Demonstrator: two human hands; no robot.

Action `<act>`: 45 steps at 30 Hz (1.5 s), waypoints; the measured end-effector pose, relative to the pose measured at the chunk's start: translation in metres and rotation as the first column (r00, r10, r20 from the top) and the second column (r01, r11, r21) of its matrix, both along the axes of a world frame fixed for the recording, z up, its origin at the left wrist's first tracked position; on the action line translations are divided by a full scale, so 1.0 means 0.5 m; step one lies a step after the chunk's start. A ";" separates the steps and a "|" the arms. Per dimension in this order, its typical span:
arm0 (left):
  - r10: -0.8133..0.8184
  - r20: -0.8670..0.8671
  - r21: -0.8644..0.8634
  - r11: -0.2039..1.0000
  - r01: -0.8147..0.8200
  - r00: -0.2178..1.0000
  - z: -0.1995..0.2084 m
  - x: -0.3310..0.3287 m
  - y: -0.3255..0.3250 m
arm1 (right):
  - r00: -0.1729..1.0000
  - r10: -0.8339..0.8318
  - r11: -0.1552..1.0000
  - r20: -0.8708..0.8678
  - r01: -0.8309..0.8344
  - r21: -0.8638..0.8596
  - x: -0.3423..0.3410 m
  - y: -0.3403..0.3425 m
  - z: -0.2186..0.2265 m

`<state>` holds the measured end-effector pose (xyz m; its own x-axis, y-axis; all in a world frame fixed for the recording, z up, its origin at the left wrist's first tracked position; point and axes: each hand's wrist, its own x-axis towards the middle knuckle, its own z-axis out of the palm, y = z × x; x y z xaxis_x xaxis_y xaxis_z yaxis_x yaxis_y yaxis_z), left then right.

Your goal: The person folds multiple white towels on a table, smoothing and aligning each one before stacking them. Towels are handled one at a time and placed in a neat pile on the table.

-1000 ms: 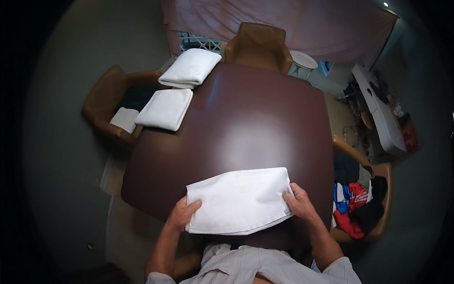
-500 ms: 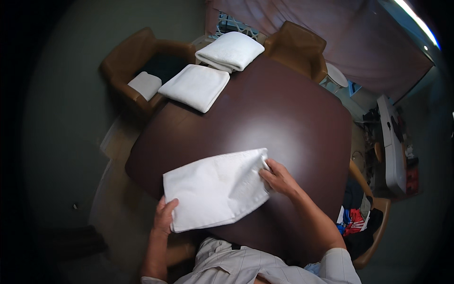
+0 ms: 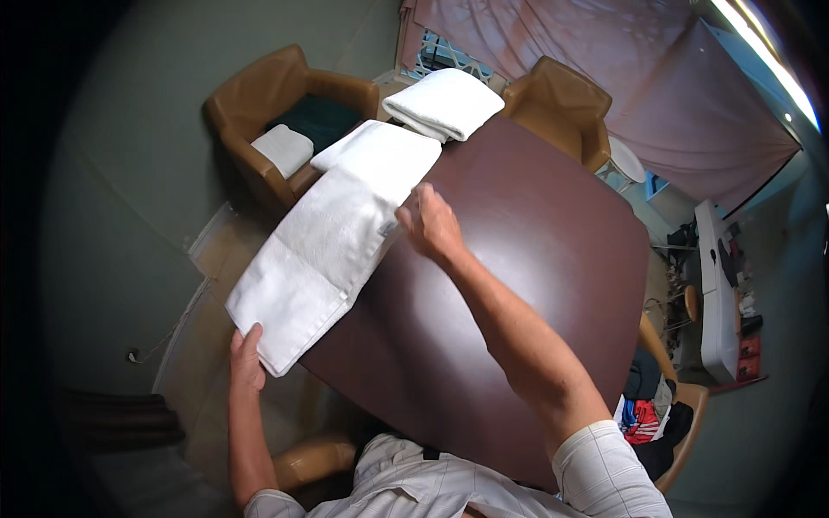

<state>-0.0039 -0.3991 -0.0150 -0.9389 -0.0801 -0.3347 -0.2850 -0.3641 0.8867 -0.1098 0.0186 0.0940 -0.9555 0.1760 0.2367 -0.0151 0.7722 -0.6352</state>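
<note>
A long folded white towel [image 3: 298, 250] stretches across the table's left edge, its near end hanging out past the edge. My left hand [image 3: 249, 356] grips that near end, thumb on top. At the far right corner, my right hand [image 3: 429, 226] is curled against the towel's edge; its fingertips are slightly blurred. The far end overlaps a folded white towel [image 3: 380, 151] lying on the table. Just beyond, another thick folded white towel [image 3: 445, 102] rests at the table's far edge.
The dark brown table [image 3: 509, 259] fills the middle. A brown armchair [image 3: 259, 95] at the far left bears a small white cloth [image 3: 282, 151] and a dark green one [image 3: 315, 121]. Another armchair [image 3: 561, 108] stands beyond. Clothes [image 3: 643, 414] lie on a chair at right.
Both hands have carried the towel left; my right hand has reached far forward. The towel now looks longer and narrower, its far end over the folded towel. The view has shifted slightly.
</note>
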 end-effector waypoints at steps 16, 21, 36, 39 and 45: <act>-0.199 -0.475 -0.874 -0.001 -0.485 0.857 0.000 -0.081 0.056 | 1.000 0.006 0.999 0.010 -0.006 -0.033 0.434 0.072 -0.193; -0.760 -0.305 -0.950 0.199 -0.241 0.573 0.037 -0.256 0.212 | 0.992 0.082 0.996 -0.094 -0.079 0.036 0.457 0.052 -0.184; -0.614 0.063 -0.966 -0.236 -0.107 0.787 -0.018 -0.398 0.362 | 0.977 -0.047 0.999 -0.207 0.048 -0.002 0.494 0.058 -0.214; -0.661 -0.026 -0.963 -0.185 -0.196 0.750 -0.049 -0.428 0.353 | 0.980 -0.081 0.997 -0.184 0.077 -0.028 0.504 0.067 -0.209; -0.677 -0.038 -0.933 -0.239 -0.268 0.735 -0.145 -0.514 0.252 | 0.961 -0.071 0.992 -0.266 0.042 -0.116 0.502 0.072 -0.224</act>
<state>-0.2608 -0.2731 -0.0875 -0.8772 0.4214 0.2300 0.4400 0.8974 0.0341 0.1411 0.0546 -0.0180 -0.8469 0.2666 0.4601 -0.1551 0.7038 -0.6933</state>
